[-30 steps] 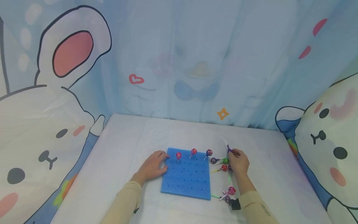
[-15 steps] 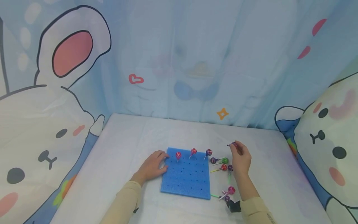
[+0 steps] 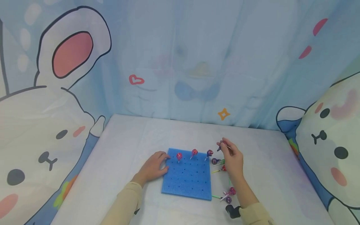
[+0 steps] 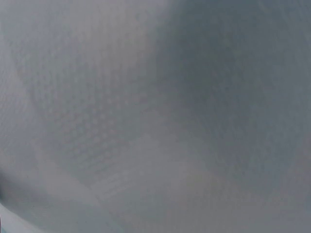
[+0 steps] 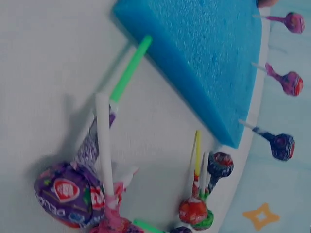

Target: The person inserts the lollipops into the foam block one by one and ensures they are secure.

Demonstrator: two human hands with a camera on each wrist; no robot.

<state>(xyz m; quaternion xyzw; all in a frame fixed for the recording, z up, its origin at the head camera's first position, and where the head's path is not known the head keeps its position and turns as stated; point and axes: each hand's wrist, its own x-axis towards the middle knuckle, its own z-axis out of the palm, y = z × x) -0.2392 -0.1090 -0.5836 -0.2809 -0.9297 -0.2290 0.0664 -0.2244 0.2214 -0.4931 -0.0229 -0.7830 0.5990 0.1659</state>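
Observation:
A blue foam board (image 3: 187, 175) with rows of small holes lies on the white table. Along its far side stand three lollipops by their sticks: a pink-red one (image 3: 179, 155), another red one (image 3: 194, 152) and a purple one (image 3: 209, 153) at the corner. My left hand (image 3: 153, 166) rests against the board's left edge, fingertips on its rim. Beyond the far right corner, my right hand (image 3: 234, 161) pinches a dark purple-wrapped lollipop (image 3: 220, 145) between thumb and fingers, partly hidden by them. The right wrist view leaves that hand out; the left wrist view is only blurred grey.
Loose lollipops lie right of the board: a purple one (image 3: 215, 161), a red one (image 3: 224, 168) with a yellow stick, and a pink one (image 3: 232, 191) near another purple one (image 5: 68, 191). A printed curtain (image 3: 202, 62) hangs behind the table.
My right hand lifted the lollipop away to the right, then brought it back left toward the board's far right corner, its stick turned downward. My left hand and the board stayed put.

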